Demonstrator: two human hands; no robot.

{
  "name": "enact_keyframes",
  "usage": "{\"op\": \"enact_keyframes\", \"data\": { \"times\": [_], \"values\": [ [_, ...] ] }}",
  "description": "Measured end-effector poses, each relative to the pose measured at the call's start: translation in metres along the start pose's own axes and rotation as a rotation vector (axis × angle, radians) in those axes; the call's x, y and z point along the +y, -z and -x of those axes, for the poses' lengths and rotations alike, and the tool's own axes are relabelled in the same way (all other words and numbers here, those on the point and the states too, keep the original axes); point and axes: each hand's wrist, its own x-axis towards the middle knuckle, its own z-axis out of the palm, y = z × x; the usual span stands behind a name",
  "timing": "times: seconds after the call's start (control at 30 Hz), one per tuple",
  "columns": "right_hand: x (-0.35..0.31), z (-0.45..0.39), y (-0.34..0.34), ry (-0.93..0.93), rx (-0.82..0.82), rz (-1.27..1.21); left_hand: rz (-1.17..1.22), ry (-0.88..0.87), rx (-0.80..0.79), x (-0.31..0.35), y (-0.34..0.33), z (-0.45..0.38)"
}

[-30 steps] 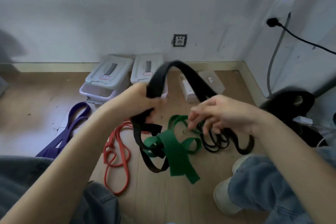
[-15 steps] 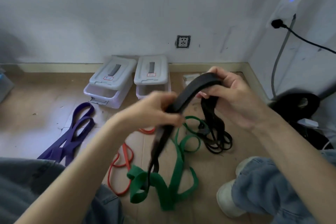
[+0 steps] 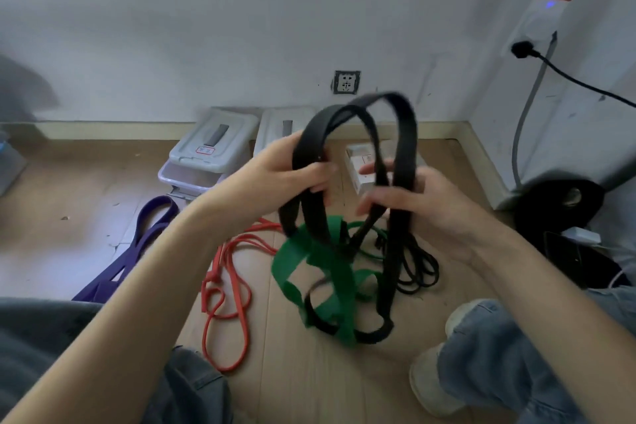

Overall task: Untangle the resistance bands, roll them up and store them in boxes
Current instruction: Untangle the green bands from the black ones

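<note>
Both hands are raised over the floor [image 3: 309, 382]. The left hand [image 3: 285, 179] and right hand [image 3: 413, 203] each curl around the black band [image 3: 395, 103], which arches between them and hangs tangled with the green band [image 3: 330, 272]. Beyond, two lidded boxes [image 3: 213, 144] sit by the wall, contents unseen, the farther one partly hidden.

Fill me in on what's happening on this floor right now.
A person sitting on the floor is working a wide black band loose from a tangle. The left hand and the right hand each grip it, holding its loops up above the floor. Its lower part hangs down threaded through a green band, so the two are not yet apart. An orange band and a purple band lie on the floor to the left. Two lidded storage boxes wait by the wall; nothing is rolled yet.
</note>
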Motion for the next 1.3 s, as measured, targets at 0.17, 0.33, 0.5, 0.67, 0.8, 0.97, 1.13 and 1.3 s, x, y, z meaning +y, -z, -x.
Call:
{"op": "enact_keyframes", "data": {
  "times": [0.17,0.33,0.5,0.67,0.8,0.97,1.13,1.3],
  "values": [
    [0.006,-0.003,0.003,0.008,0.084,0.193,-0.099,0.002,0.107,-0.003,-0.006,-0.002],
    [0.007,-0.006,-0.006,0.033,-0.005,0.22,-0.103,-0.017,0.157,-0.007,-0.004,-0.004],
    [-0.001,-0.007,-0.012,0.107,-0.019,-0.02,-0.175,-0.028,0.093,-0.039,-0.006,-0.009],
    [-0.007,-0.007,-0.017,0.188,-0.03,-0.299,-0.372,0.161,-0.133,-0.122,-0.022,0.001],
    [-0.006,-0.006,-0.004,0.219,0.017,-0.196,-0.528,0.276,-0.169,-0.156,-0.019,0.009],
    [0.001,-0.007,0.01,-0.078,0.096,0.556,-0.162,0.123,0.325,-0.087,0.01,-0.008],
    [0.002,-0.01,-0.007,0.074,0.096,0.65,-0.303,0.014,-0.045,-0.017,0.0,-0.006],
    [-0.002,-0.007,-0.014,0.041,-0.133,0.716,-0.387,0.034,-0.16,-0.014,-0.009,-0.001]
  ]
}}
